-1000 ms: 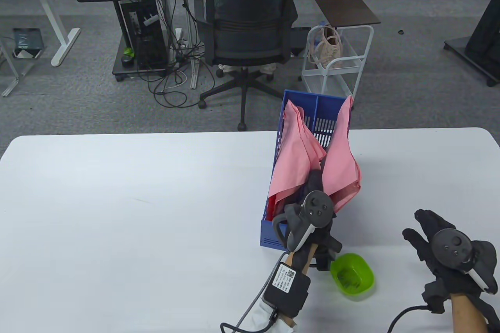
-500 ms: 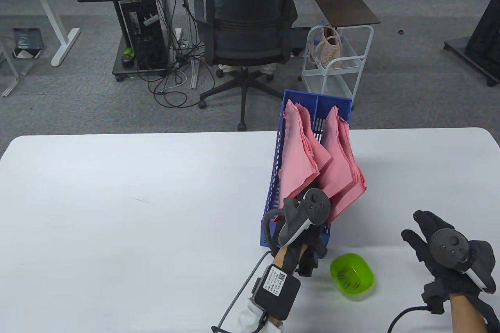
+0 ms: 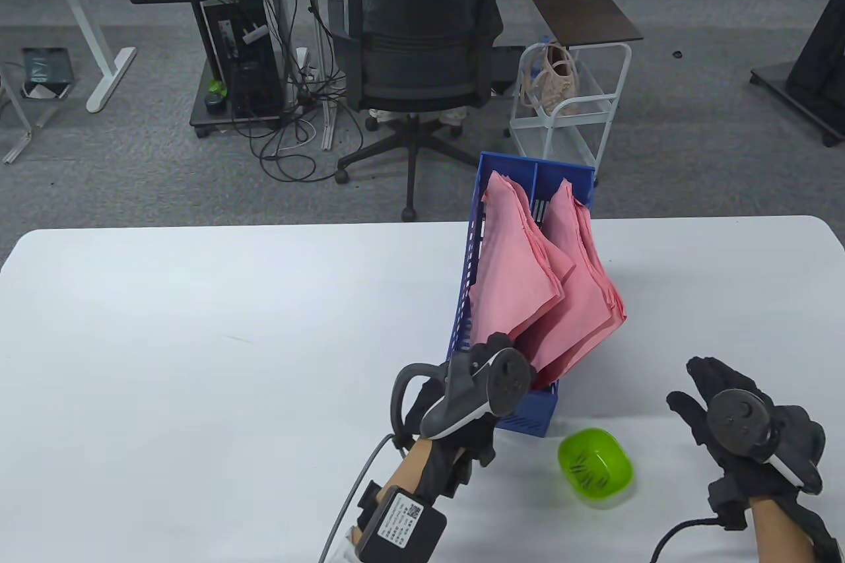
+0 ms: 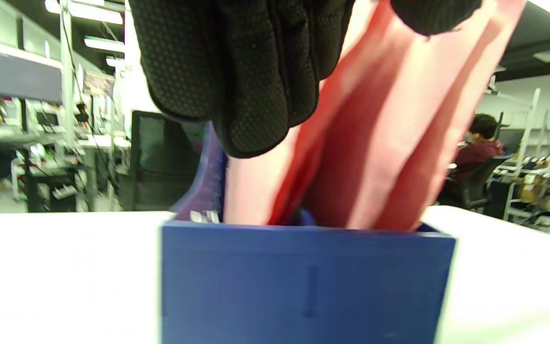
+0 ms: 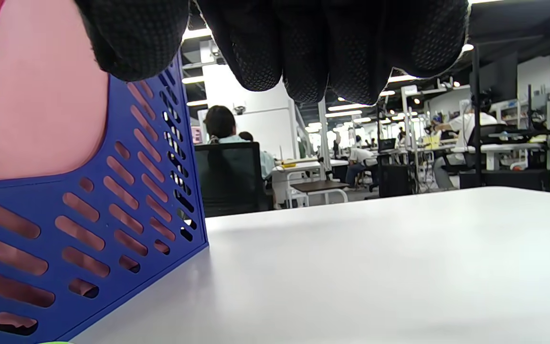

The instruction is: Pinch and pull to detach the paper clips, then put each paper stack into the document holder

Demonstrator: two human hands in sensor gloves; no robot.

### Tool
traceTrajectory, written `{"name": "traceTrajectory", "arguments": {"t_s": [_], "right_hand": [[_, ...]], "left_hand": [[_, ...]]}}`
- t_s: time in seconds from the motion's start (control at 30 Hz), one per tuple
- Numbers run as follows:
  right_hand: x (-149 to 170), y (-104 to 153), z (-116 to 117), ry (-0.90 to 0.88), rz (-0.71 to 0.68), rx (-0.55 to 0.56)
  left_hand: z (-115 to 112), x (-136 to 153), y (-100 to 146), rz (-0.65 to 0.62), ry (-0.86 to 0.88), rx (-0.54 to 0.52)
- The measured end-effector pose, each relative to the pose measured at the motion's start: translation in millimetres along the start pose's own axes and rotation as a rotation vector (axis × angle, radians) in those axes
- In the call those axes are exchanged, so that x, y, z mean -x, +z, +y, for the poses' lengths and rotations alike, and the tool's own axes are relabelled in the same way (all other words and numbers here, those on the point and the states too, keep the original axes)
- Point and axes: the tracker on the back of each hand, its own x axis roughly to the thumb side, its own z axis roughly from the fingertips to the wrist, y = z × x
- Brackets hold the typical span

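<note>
The blue document holder (image 3: pixel 465 272) stands right of the table's middle, its short front wall (image 4: pixel 303 282) facing me. Two pink paper stacks stand in it: one in the left slot (image 3: pixel 508 272), one in the right slot (image 3: pixel 587 299) leaning out over the right wall. My left hand (image 3: pixel 475 437) hovers just in front of the holder's near end, fingers (image 4: pixel 237 71) hanging relaxed and holding nothing. To the right of the holder my right hand (image 3: pixel 726 418) rests on the table, its fingers (image 5: pixel 303 43) loose and empty. In the right wrist view the holder's slotted side (image 5: pixel 89 229) is at the left.
A small green bowl (image 3: pixel 594 467) sits on the table between my hands, near the front edge. The white table (image 3: pixel 198 358) extends far to the left. Behind the table stand an office chair (image 3: pixel 416 61) and a white cart (image 3: pixel 568 107).
My left hand has let go of the right pink stack and drawn back out of the holder toward me and left. The stack has settled into the right slot. My right hand edged slightly left.
</note>
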Motion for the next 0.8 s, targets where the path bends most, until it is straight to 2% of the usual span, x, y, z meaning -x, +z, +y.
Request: {"name": "traceTrajectory", "arguments": {"t_s": [0.17,0.4,0.6,0.8], "right_hand": [[-14.3,-1.9,-4.6,0.075,-0.052,0.029],[-36.3,-7.2,-24.3,0.137,-0.134,0.100],[-54.6,-0.4,-32.1,0.208,-0.257,0.189],[-63.7,11.7,-23.6,0.283,-0.335,0.264]], "left_hand": [[5.0,35.6,27.5,0.080,-0.140,-0.081],[3.3,88.9,62.0,0.185,-0.359,-0.232],[-3.4,121.5,77.0,0.231,-0.415,-0.197],[-14.3,141.3,84.0,0.235,-0.482,-0.199]]}}
